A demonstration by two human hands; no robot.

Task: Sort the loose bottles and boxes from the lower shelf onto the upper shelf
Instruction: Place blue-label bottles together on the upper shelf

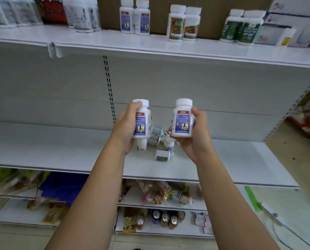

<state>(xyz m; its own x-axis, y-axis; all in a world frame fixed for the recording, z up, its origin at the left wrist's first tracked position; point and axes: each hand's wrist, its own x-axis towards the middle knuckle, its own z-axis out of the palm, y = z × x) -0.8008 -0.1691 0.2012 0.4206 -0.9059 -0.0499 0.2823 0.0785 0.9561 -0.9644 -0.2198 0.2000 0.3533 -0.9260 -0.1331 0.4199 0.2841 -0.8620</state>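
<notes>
Above the lower shelf (60, 152), left hand (128, 127) and right hand (194, 134) each grasp an upright blue-labelled bottle (143, 120), the right-hand bottle (183, 120) likewise cap-up, long axes vertical.

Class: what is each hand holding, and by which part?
Left hand: a white plastic blue-labelled bottle, gripped round its body. Right hand: a matching bottle, gripped round its lower body.

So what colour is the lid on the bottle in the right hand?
The lid is white, clearest in the head view.
</notes>
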